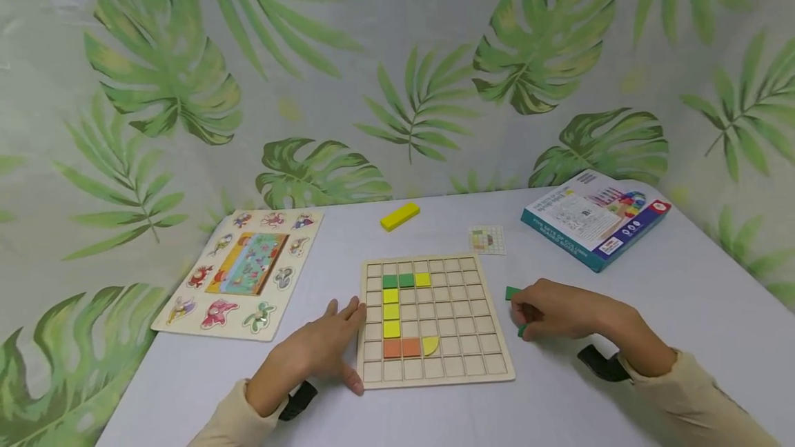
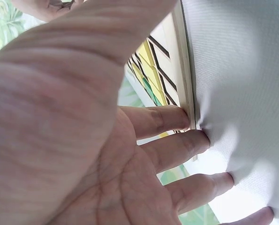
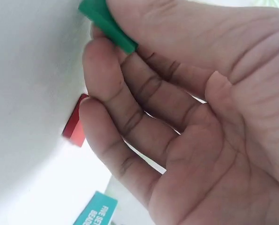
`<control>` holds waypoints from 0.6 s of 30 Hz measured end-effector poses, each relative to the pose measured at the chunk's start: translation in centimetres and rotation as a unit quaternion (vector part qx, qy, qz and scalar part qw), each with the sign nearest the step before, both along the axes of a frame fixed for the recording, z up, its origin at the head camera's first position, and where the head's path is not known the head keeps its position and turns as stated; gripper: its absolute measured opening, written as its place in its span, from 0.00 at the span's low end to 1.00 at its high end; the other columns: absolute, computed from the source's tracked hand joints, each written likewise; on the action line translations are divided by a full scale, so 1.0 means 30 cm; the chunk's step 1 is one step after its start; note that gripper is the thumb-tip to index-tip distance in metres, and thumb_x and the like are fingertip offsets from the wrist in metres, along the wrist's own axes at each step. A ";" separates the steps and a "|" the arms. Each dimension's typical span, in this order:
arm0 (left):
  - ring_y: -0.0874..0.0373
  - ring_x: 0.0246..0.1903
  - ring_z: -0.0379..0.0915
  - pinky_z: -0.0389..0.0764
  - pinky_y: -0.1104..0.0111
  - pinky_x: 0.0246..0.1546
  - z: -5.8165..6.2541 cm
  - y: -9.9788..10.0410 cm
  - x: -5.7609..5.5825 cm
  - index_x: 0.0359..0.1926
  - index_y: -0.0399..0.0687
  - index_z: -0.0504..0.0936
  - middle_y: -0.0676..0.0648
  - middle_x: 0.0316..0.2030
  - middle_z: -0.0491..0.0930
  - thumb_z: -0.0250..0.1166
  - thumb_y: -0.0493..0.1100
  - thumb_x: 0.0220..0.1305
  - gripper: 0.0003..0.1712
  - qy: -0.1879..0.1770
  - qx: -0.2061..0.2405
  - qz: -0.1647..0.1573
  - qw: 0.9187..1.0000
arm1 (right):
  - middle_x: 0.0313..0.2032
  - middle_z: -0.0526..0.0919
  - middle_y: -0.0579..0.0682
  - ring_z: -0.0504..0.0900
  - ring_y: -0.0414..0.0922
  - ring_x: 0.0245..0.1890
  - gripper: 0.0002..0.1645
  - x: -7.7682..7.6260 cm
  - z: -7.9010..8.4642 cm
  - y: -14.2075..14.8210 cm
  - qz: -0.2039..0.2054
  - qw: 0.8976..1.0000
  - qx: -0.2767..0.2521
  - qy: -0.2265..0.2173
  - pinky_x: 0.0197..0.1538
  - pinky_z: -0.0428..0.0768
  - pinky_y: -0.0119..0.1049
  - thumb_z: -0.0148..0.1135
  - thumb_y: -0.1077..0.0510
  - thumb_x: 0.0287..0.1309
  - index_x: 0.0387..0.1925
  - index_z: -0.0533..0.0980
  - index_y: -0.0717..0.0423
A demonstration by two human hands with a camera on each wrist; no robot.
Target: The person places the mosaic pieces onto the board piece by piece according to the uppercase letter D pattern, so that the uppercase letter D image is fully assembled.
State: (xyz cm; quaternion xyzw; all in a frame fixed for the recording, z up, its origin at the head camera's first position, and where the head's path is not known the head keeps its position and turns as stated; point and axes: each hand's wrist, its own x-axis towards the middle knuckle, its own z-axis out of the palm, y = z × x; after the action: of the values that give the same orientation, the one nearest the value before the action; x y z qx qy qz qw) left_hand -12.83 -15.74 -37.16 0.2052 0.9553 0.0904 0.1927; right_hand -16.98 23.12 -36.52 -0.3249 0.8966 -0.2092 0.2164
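Note:
A square wooden grid board (image 1: 456, 369) lies on the white table. On it are green, yellow and orange square tiles and a yellow quarter-circle tile (image 1: 430, 345). At the board's left edge is my left hand (image 1: 326, 342), fingers spread and fairly straight, fingertips on the cloth and against the rim; its thumb touches the lower-left corner. Right of the board, my right hand (image 1: 553, 309) pinches a green tile (image 3: 109, 26) between thumb and finger. Another green piece (image 1: 512, 292) lies by its fingertips. The right wrist view also has a red piece (image 3: 76, 123) beyond the fingers.
A peg puzzle board with sea animals (image 1: 217, 314) lies at the left. Behind the grid board are a yellow block (image 1: 400, 216) and a small pattern card (image 1: 487, 240). A flat teal-edged box (image 1: 593, 219) is at the back right. A leaf-print cloth hangs behind the table.

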 end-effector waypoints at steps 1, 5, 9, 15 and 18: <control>0.27 0.74 0.47 0.68 0.34 0.61 0.002 0.000 0.000 0.76 0.38 0.56 0.36 0.77 0.52 0.83 0.62 0.32 0.73 0.000 0.000 0.000 1.000 | 0.25 0.74 0.36 0.70 0.31 0.26 0.09 0.001 0.002 -0.004 0.001 1.000 -0.002 -0.002 0.31 0.70 0.27 0.70 0.58 0.59 0.32 0.75 0.47; 0.28 0.74 0.47 0.68 0.36 0.62 0.007 0.001 0.000 0.76 0.38 0.57 0.36 0.77 0.52 0.83 0.61 0.33 0.73 0.001 -0.004 0.002 1.000 | 0.32 0.80 0.36 0.73 0.32 0.32 0.07 0.005 0.010 -0.021 0.007 1.000 -0.005 0.010 0.38 0.75 0.29 0.65 0.61 0.64 0.41 0.81 0.46; 0.28 0.74 0.47 0.69 0.37 0.62 0.003 -0.001 -0.004 0.76 0.38 0.57 0.37 0.77 0.52 0.83 0.61 0.33 0.72 0.002 -0.008 0.003 1.000 | 0.36 0.82 0.36 0.74 0.33 0.36 0.11 0.006 0.016 -0.034 0.017 0.999 -0.014 0.043 0.42 0.77 0.32 0.61 0.63 0.66 0.43 0.83 0.44; 0.28 0.74 0.47 0.68 0.36 0.62 -0.004 -0.003 -0.008 0.76 0.38 0.56 0.36 0.77 0.52 0.83 0.61 0.32 0.73 -0.002 0.000 0.000 1.000 | 0.32 0.81 0.35 0.74 0.31 0.33 0.03 0.012 0.011 -0.055 0.014 0.997 -0.020 0.075 0.39 0.77 0.30 0.62 0.59 0.67 0.38 0.79 0.46; 0.28 0.74 0.47 0.68 0.36 0.62 -0.002 -0.001 -0.009 0.76 0.38 0.56 0.36 0.77 0.52 0.83 0.61 0.33 0.73 -0.001 -0.002 -0.003 1.000 | 0.33 0.83 0.36 0.78 0.30 0.35 0.01 0.020 0.013 -0.070 -0.001 0.997 -0.035 0.072 0.41 0.80 0.31 0.63 0.57 0.66 0.38 0.79 0.48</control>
State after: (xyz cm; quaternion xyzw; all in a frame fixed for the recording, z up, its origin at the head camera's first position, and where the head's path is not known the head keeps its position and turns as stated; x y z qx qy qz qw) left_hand -13.10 -15.77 -37.21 0.2076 0.9545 0.0886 0.1947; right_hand -16.37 21.03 -36.12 -0.3462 0.9021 -0.2169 0.1391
